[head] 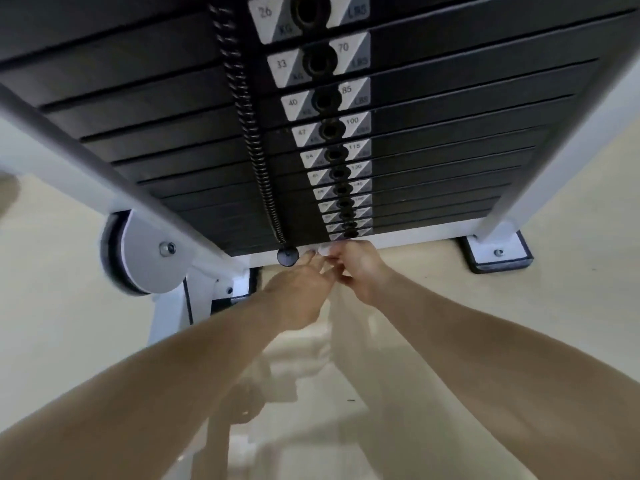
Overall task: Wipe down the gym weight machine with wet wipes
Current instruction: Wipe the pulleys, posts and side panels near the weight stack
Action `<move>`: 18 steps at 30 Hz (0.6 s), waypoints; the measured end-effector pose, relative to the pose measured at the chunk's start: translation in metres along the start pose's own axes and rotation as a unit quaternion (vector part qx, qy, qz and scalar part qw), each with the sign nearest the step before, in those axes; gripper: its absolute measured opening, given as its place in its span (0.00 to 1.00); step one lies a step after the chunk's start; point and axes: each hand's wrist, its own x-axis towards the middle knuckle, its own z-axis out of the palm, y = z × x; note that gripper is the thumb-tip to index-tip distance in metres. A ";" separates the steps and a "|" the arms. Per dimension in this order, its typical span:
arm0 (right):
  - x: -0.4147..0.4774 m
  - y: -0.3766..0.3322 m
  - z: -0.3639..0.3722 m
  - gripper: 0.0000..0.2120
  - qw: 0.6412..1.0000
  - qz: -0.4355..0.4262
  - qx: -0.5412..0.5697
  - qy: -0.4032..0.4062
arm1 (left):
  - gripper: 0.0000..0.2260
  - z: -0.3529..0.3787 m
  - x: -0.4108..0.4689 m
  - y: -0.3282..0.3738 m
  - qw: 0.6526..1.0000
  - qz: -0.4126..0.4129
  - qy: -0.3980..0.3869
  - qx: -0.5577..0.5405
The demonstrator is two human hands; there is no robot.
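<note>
Below weight stack [450, 109], right hand [360, 271] mostly hides wipe [324, 250].

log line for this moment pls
step: wipe at machine base | left hand: fingers on small white wet wipe | right hand: pinches wipe | place: foot of black weight stack

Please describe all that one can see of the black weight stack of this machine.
The weight stack is a column of flat black plates, metal by the look, lying one on another inside a white frame. Each plate has a round hole in the middle between white and grey labels in KG and LBS, such as 33 and 70. A black coiled cord hangs over its front. At its foot the right hand grips a white wipe.
</note>
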 end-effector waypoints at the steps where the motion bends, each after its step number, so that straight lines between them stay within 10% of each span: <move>1: 0.004 0.002 -0.007 0.07 1.000 -0.003 -0.005 0.010 | 0.35 -0.004 -0.006 0.001 1.000 0.006 -0.013 0.011; 6: 0.006 0.017 -0.074 0.06 0.996 -0.070 0.033 0.036 | 0.30 -0.013 -0.006 0.005 0.999 -0.023 -0.001 0.037; 12: 0.025 0.008 -0.059 0.16 0.937 -0.239 -0.253 -0.024 | 0.24 -0.006 0.047 0.056 0.986 -0.119 0.100 -0.069; 18: 0.016 -0.002 -0.129 0.09 0.963 -0.215 -0.144 0.081 | 0.28 0.004 0.047 0.069 0.981 -0.113 0.093 -0.124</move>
